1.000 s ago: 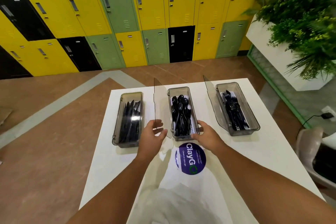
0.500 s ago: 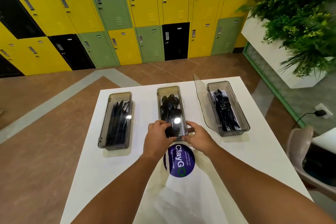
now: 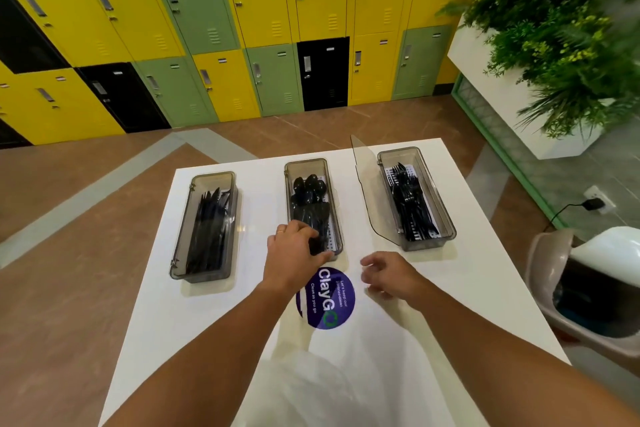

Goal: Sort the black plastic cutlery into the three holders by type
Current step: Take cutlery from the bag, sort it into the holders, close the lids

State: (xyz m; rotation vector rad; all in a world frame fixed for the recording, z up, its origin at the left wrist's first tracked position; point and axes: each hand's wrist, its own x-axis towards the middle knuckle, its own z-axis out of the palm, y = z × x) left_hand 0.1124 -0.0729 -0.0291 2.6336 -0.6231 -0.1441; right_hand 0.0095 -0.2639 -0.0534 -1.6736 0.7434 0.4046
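Three smoky clear holders were set in a row across the far half of the white table point(image 3: 485, 288). The left holder point(image 3: 200, 273), with its lid down, was filled with black knives point(image 3: 211, 229). The middle holder point(image 3: 306, 163) was filled with black spoons point(image 3: 310, 194), and its lid appeared to be down as well. The right holder point(image 3: 424, 243), near the table's right edge, was filled with black forks point(image 3: 410, 204), and its open lid point(image 3: 369, 191) was stood upright along its left side. The near end of the middle holder was gripped by the left hand point(image 3: 294, 253), fingers curled over the top and thumb against the end wall. The right hand point(image 3: 391, 274) was held just above the table between the middle and right holders, its fingers loosely curled and nothing held. A round purple sticker point(image 3: 327, 298) was seen between the wrists, and a blurred white bag point(image 3: 329, 392) at the near edge.
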